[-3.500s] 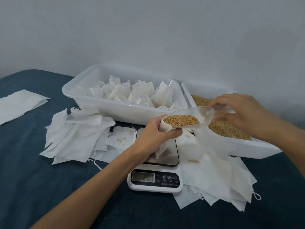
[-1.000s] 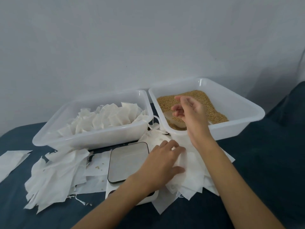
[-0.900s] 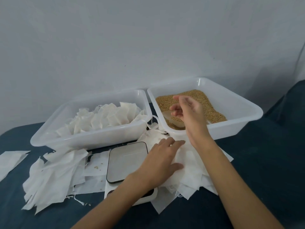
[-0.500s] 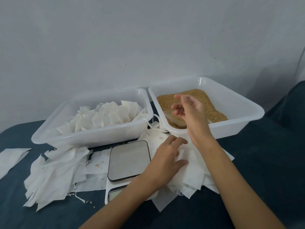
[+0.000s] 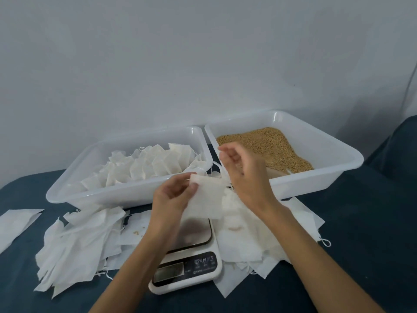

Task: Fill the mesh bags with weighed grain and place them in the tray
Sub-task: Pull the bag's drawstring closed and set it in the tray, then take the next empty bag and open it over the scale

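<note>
Step in hand, as it looks: taking up a fresh bag for filling. Left hand [image 5: 173, 195] has its grip pinched on the top corner of an empty white mesh bag [image 5: 206, 201], held flat in the air above the white digital kitchen scale [image 5: 191, 260]. Right hand [image 5: 243, 175] sits at 3 o'clock of the bag, fingers loosely curled near its top edge; a thin white string runs up by those fingers, but whether that grip has hold of string or bag cannot be told, blurred.

Filled bags stand packed in the clear plastic tray [image 5: 126, 195] at 10 o'clock of the hands. Loose golden-brown grain [image 5: 268, 145] lies in a second clear plastic tub [image 5: 325, 184] at 2 o'clock, touching the tray's side. Loose piles of empty white bags [image 5: 74, 247] lie either side of the scale on the dark blue cloth surface [image 5: 361, 245].

Next move likely calls for spreading the bag mouth with both hands, then weighing a portion of grain. Thin fabric, mouth may stick shut.
</note>
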Demonstrator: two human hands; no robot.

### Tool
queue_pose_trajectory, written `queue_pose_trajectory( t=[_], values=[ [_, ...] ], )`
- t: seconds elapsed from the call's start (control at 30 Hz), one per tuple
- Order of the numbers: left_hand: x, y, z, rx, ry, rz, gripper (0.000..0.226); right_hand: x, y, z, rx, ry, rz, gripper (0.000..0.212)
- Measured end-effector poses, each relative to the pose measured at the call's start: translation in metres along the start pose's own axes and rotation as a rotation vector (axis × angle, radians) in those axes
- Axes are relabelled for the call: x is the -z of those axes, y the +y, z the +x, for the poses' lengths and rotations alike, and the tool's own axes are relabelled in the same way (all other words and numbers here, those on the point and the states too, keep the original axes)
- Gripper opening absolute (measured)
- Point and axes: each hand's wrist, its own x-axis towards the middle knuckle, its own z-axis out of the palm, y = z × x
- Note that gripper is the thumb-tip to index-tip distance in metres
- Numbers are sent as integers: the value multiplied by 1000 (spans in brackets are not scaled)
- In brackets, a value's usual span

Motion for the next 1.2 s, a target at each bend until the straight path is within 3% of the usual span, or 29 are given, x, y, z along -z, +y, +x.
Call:
queue_pose_trajectory(
  t=[0.13,0.27,0.47,0.57,0.73,0.83,0.93,1.03,1.2],
  values=[
    [20,5,4,96,13,-256,11,-24,-5,-19,22,-236,-5,33],
    [28,6,2,129,-6,-357,11,-46,-5,-34,-208,-435,143,36],
    [31,4,0,1,41,-170,9,-49,0,-37,-262,-277,224,16],
    [33,3,2,-82,127,-37,20,-47,-1,-34,-234,-214,262,12],
    [26,2,-1,-130,148,72,27,-47,0,-34,-192,-133,239,20],
    [24,2,-3,-179,150,169,28,-46,-1,-37,-109,-48,126,31],
    [22,2,-7,-264,169,309,31,-45,-5,-38,42,41,43,20],
    [18,2,-12,-350,184,395,29,-44,-8,-38,139,-29,49,12],
    [14,2,-16,-464,178,522,30,-48,-9,-42,187,-148,72,14]
  ],
)
